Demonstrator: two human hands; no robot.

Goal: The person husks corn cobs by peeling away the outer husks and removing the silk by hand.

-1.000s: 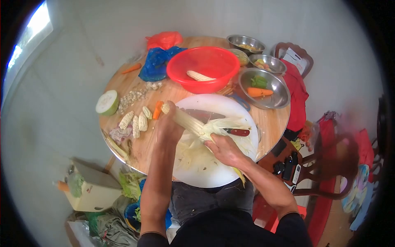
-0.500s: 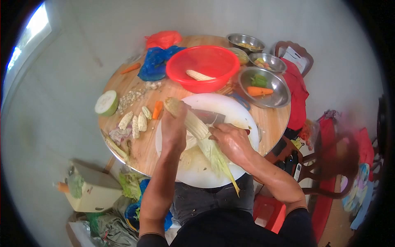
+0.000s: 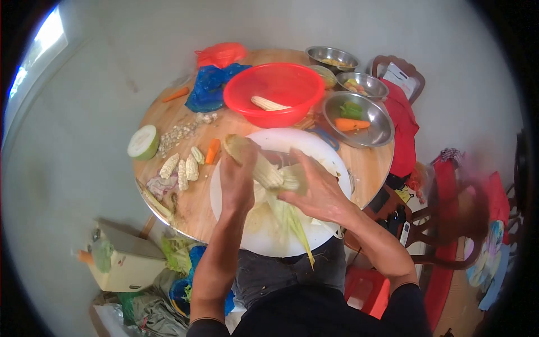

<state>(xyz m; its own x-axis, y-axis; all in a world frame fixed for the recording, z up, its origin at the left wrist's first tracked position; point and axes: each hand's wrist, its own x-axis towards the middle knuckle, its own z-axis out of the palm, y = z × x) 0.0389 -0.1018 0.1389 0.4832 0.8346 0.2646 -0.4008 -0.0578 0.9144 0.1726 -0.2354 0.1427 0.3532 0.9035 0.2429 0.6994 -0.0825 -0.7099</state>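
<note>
My left hand (image 3: 238,177) is wrapped round an ear of corn (image 3: 266,171) held tilted above the white cutting board (image 3: 264,238). The ear's tip points up and left; its kernels are bare. Pale green husk (image 3: 291,222) hangs from its lower end over the board's front edge. My right hand (image 3: 317,188) is beside that lower end, with thumb and fingers spread apart and slightly blurred. Whether it touches the stalk end I cannot tell. Behind the hands, a cleaver blade (image 3: 275,159) lies on the board, partly hidden.
Beyond the board stands a red basin (image 3: 275,118) with a peeled ear of corn (image 3: 268,104). A metal bowl (image 3: 382,135) at right holds a carrot (image 3: 352,124) and green pepper (image 3: 351,109). Corn pieces (image 3: 182,174), a carrot piece (image 3: 213,151) and a cut gourd (image 3: 143,142) lie left.
My right hand has let go of the husk at the ear's lower end and spread its fingers. The left hand keeps its hold on the corn.
</note>
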